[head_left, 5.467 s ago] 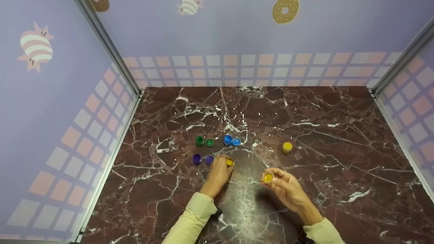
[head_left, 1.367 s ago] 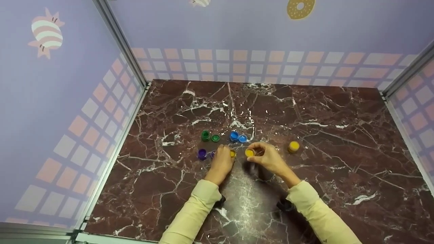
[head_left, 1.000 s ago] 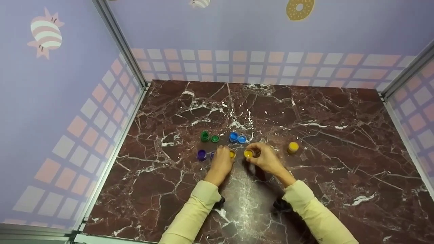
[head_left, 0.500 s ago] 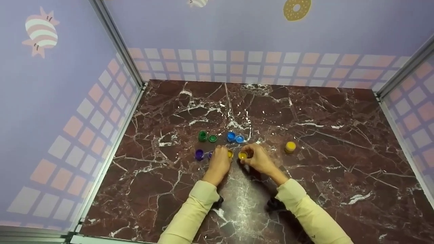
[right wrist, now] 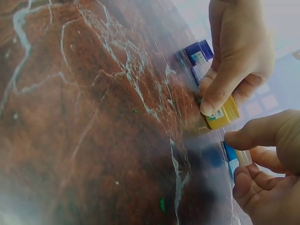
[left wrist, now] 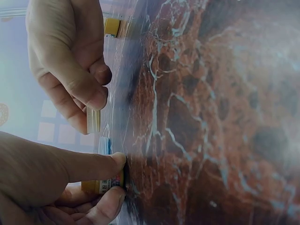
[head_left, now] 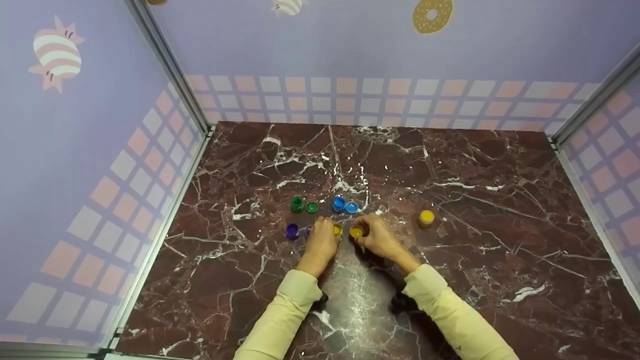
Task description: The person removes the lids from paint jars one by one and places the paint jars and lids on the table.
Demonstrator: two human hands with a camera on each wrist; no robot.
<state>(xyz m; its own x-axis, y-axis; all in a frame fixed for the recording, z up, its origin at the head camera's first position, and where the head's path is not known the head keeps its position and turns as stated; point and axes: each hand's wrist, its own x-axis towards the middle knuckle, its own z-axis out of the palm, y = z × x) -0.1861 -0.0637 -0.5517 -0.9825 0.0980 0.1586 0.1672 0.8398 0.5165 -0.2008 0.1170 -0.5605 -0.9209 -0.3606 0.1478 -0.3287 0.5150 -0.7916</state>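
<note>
My left hand [head_left: 321,243] grips a small yellow paint jar [right wrist: 225,117] that stands uncapped on the marble-patterned table. Thumb and finger press on its sides near the base in the left wrist view. Just right of it, my right hand [head_left: 380,238] pinches a pale screw lid [left wrist: 93,120] by its edge. Yellow paint coats the lid's inner side, which faces up in the head view, close over the table. To the left of my left hand are an uncapped purple paint jar [head_left: 292,230] and its lid [head_left: 308,232], partly hidden by the fingers.
Behind the hands stand an uncapped green jar [head_left: 297,203] with its lid [head_left: 312,207] and an uncapped blue jar [head_left: 339,203] with its lid [head_left: 352,207]. A capped yellow jar [head_left: 426,218] stands to the right. Patterned panels [head_left: 310,100] enclose the table's back and sides.
My right hand has brought the yellow-coated lid from the front right leftward and down, beside the yellow jar. My left hand keeps its grip on the jar. The head view has shifted slightly.
</note>
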